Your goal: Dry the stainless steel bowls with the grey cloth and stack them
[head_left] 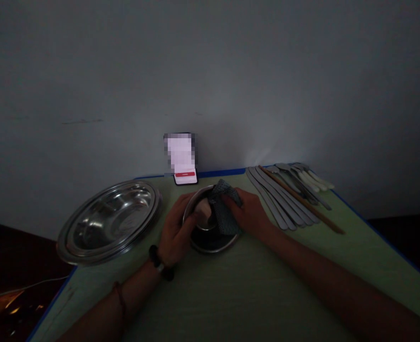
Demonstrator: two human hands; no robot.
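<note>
In the middle of the table, my left hand [176, 230] is closed on the left side of a small metal bowl [192, 203], its thumb over the rim. My right hand [247, 211] grips a dark grey-green cloth [226, 218] and presses it against the bowl's right side. Cloth and fingers hide part of the bowl. Just below it, a dark round dish [210, 242] shows a shiny metal rim; whether it is a separate dish I cannot tell.
Large metal basins [124, 221], nested together, overhang the green table's [210, 294] left edge. A lit phone [184, 161] leans on the wall. At the right lie several table knives [279, 202], wooden chopsticks [302, 202], and spoons with pale handles [312, 180].
</note>
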